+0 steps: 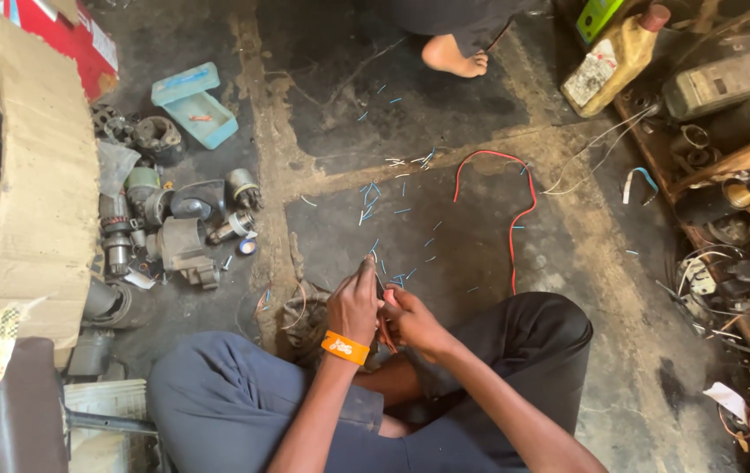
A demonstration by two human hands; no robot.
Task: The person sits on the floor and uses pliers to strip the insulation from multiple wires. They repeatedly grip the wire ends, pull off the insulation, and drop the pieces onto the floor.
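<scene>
I sit cross-legged on a dark concrete floor. My left hand (355,300), with an orange wristband (344,347), pinches the tip of a thin wire held upright in front of my knees. My right hand (410,321) is closed around a small red-handled tool pressed against the same wire. The two hands touch each other. Several short blue wire offcuts (381,203) lie scattered on the floor just beyond them. A long red wire (515,215) snakes across the floor to the right of the hands.
Several grey motor parts (173,223) and a light blue open box (193,103) lie at the left, beside a cardboard sheet (38,175). Another person's bare foot (455,58) is at the top. A yellow oil bottle (616,60) and a cluttered shelf (734,228) stand at the right.
</scene>
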